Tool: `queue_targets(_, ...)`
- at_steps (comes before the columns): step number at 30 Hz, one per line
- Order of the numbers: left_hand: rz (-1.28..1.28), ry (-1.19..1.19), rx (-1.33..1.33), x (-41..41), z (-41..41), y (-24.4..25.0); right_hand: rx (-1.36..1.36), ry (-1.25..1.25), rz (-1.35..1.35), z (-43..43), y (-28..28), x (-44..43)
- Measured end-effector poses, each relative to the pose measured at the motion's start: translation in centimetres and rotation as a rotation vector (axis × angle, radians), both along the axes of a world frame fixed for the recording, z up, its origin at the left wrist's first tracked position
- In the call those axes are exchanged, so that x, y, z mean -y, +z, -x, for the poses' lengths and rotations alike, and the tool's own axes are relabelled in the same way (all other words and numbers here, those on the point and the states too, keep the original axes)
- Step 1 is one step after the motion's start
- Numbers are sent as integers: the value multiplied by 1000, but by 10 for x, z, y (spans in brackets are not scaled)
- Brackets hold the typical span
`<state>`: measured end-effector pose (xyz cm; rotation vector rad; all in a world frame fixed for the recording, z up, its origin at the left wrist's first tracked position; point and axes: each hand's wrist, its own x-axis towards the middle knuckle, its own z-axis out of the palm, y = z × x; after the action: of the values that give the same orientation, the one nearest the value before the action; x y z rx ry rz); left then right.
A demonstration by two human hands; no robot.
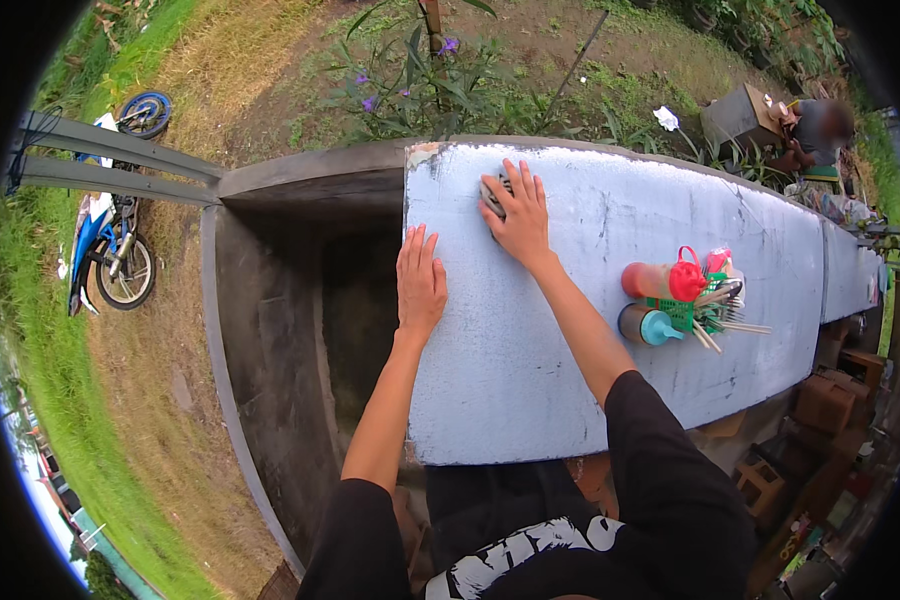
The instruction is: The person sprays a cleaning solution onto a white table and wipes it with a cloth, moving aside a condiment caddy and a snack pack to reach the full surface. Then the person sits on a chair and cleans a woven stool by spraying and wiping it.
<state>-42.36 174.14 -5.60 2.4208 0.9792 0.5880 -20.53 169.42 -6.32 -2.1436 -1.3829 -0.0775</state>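
Observation:
A long table with a pale, worn painted top (pixel 495 390) stretches before me to the right. My right hand (pixel 521 214) presses down near its far left corner, on a bunched grey cloth (pixel 493 196) with dark markings. Fingers and palm cover much of that cloth. At the table's left edge, my left hand (pixel 420 285) lies flat with fingers stretched out and nothing in its grasp. Both hands are well to the left of a green plastic basket (pixel 675 313) that contains cutlery and chopsticks.
Beside the basket are a red-capped squeeze bottle (pixel 656 280) and a blue-capped bottle (pixel 649 325). A low concrete wall (pixel 322 171) borders the table's far side. Flowering plants (pixel 420 82) stand beyond it. A person (pixel 817 135) is at far right, a motorcycle (pixel 112 247) at left.

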Motion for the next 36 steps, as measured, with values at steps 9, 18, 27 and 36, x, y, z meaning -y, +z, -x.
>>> queue_targets(9, -106, 15, -189, 0, -11, -3, -215, 264, 182, 81, 23, 110)
queue_targets(18, -98, 5, -163, 1, -23, 0, 3, -54, -92, -35, -11, -70)
queue_targets(27, -80, 33, -201, -3, -12, -2, -176, 143, 162, 54, 3, 70)
queue_targets(36, -125, -2, -187, 1, -17, -1, -114, -377, -75, -50, -22, -28)
